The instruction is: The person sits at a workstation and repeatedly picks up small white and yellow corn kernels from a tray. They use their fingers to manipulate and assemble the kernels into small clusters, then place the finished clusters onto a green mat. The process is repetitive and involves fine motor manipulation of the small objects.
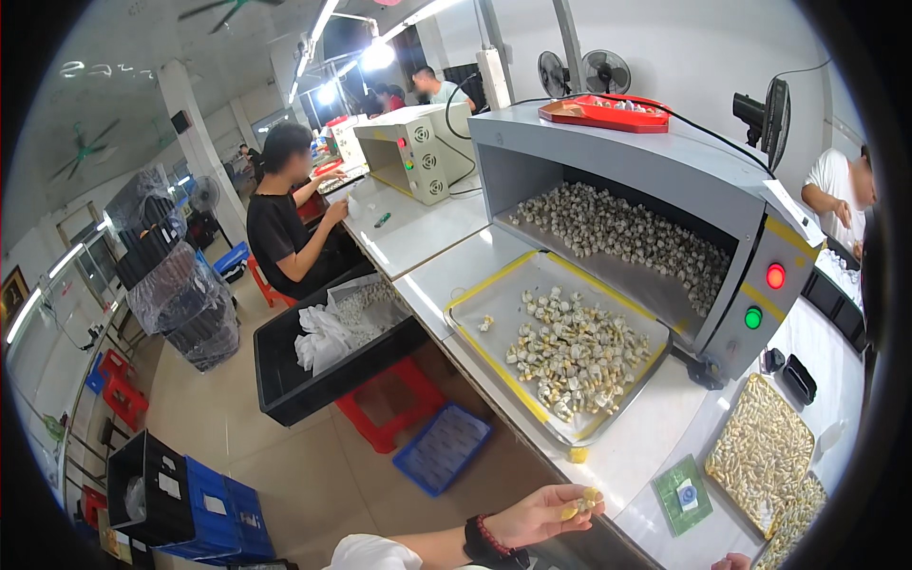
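Observation:
My left hand [543, 514], with a dark band and a red bead bracelet at its wrist, is raised in front of the table edge. Its fingertips pinch a small yellow-and-white piece [586, 504]; the exact kind is too small to tell. Of my right hand [731, 562] only a sliver shows at the lower edge, its fingers mostly out of the picture. Beyond the left hand, a yellow-taped metal tray [472, 334] holds a heap of small white-and-yellow pieces [570, 356]. A small yellow block [578, 455] sits at the tray's near corner.
A grey box machine [608, 142] with red and green buttons holds more small pieces. At right lie a green pad [682, 496] and a tray of slender pieces [760, 446]. A black crate [285, 404], red stool [389, 408] and seated co-worker [285, 228] are at left.

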### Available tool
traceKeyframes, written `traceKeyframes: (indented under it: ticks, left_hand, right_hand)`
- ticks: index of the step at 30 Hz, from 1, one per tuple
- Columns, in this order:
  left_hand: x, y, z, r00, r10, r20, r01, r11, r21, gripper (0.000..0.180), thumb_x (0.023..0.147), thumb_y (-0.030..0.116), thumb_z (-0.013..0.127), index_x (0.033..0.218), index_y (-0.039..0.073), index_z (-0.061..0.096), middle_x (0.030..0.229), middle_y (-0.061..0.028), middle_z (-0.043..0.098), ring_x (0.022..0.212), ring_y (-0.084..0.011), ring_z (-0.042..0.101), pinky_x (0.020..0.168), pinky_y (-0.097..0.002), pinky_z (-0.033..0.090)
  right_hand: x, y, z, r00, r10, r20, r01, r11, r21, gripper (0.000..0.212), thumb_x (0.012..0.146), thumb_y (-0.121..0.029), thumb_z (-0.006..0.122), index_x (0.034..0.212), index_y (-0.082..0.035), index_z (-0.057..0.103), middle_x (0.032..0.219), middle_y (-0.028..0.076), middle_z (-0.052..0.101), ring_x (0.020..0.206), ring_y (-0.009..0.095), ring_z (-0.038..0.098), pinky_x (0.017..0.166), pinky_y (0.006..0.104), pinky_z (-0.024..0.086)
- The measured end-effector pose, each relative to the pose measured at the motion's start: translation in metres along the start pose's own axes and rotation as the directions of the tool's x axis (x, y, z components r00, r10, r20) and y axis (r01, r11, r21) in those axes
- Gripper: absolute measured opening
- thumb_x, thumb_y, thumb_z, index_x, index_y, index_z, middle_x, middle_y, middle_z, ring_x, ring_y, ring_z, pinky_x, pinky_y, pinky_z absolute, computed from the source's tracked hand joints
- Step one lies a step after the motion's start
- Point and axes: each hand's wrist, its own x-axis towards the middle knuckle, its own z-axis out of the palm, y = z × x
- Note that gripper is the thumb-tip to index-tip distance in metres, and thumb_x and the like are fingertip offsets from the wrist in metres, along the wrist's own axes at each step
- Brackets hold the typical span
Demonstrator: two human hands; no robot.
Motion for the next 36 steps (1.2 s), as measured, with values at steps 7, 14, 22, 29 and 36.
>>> traceKeyframes:
  ticks: [7, 14, 22, 29, 36]
  left_hand:
    - [-0.006, -0.011, -0.007, 0.997, 0.05, 0.065, -0.058, 0.991, 0.124, 0.035, 0.091, 0.011, 0.053, 0.126, 0.004, 0.047, 0.118, -0.008, 0.053, 0.099, -0.011, 0.055, 0.09, -0.0287, 0.044]
    - [-0.009, -0.005, -0.011, 0.987, 0.019, 0.161, 0.004, 0.99, -0.138, 0.041, 0.086, 0.03, 0.063, 0.112, 0.0, 0.052, 0.097, -0.0085, 0.058, 0.087, -0.0155, 0.057, 0.083, -0.031, 0.047]
    - [0.019, 0.004, 0.018, 0.996, -0.017, 0.086, 0.027, 0.994, -0.105, 0.033, 0.078, 0.026, 0.07, 0.097, 0.001, 0.061, 0.073, -0.0108, 0.062, 0.072, -0.023, 0.056, 0.064, -0.0335, 0.047]
    - [0.046, -0.021, 0.041, 0.973, -0.135, 0.188, 0.147, 0.988, -0.052, 0.041, 0.081, 0.039, 0.066, 0.098, 0.004, 0.053, 0.074, -0.0049, 0.06, 0.07, -0.0155, 0.049, 0.063, -0.0294, 0.045]
    - [0.048, -0.013, 0.046, 0.964, -0.262, 0.053, 0.267, 0.954, -0.137, 0.049, 0.072, 0.037, 0.074, 0.098, 0.0, 0.055, 0.086, -0.013, 0.065, 0.077, -0.0231, 0.064, 0.074, -0.0384, 0.053]
  right_hand:
    - [-0.003, -0.008, 0.002, 0.999, 0.033, 0.008, -0.033, 0.999, 0.016, 0.011, 0.091, -0.007, 0.053, 0.095, 0.003, 0.057, 0.074, 0.007, 0.058, 0.059, 0.01, 0.048, 0.052, 0.0204, 0.041]
    - [0.002, -0.021, 0.012, 0.992, 0.117, 0.053, -0.121, 0.989, 0.082, 0.014, 0.088, -0.009, 0.059, 0.099, 0.0, 0.058, 0.085, 0.009, 0.059, 0.073, 0.016, 0.054, 0.066, 0.0273, 0.045]
    - [0.051, -0.086, 0.037, 0.962, -0.1, 0.256, 0.194, 0.906, -0.376, 0.011, 0.073, 0.003, 0.065, 0.082, -0.003, 0.064, 0.075, 0.011, 0.065, 0.064, 0.025, 0.063, 0.058, 0.0284, 0.049]
    - [0.069, -0.077, 0.039, 0.845, -0.168, 0.508, 0.401, 0.827, -0.394, 0.009, 0.077, -0.007, 0.064, 0.083, -0.002, 0.059, 0.074, 0.009, 0.057, 0.067, 0.028, 0.057, 0.059, 0.0357, 0.046]
    - [0.089, -0.07, 0.082, 0.687, -0.169, 0.707, 0.603, 0.676, -0.424, 0.013, 0.075, -0.005, 0.062, 0.086, -0.004, 0.057, 0.074, 0.008, 0.054, 0.071, 0.024, 0.056, 0.063, 0.0336, 0.047]
